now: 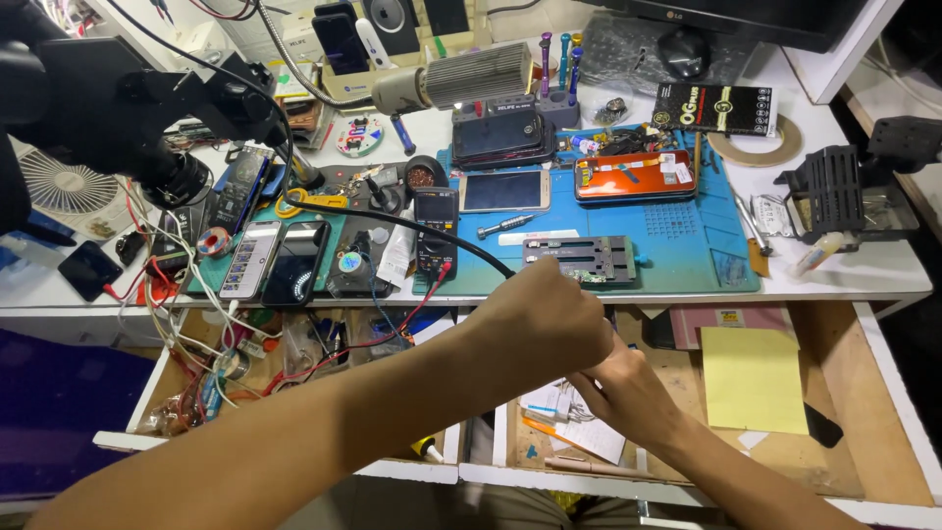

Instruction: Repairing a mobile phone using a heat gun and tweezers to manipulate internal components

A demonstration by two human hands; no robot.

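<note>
My left hand (542, 319) reaches in from the lower left and is closed around the end of a black cable (392, 218) that runs from the left of the bench into my fist; the tool on its end is hidden. It hovers at the bench's front edge, just in front of a grey metal board holder (579, 257) on the blue work mat (692, 240). My right hand (628, 393) sits just below it over an open drawer, fingertips touching the left hand. Whatever the right fingers pinch is hidden.
A multimeter (435, 231), several phones (250, 257) and a red opened phone (636, 175) lie on the bench. A black microscope arm (118, 98) hangs at upper left. The drawer holds a yellow pad (754, 378) and papers (569, 417). A tape roll (756, 147) lies at back right.
</note>
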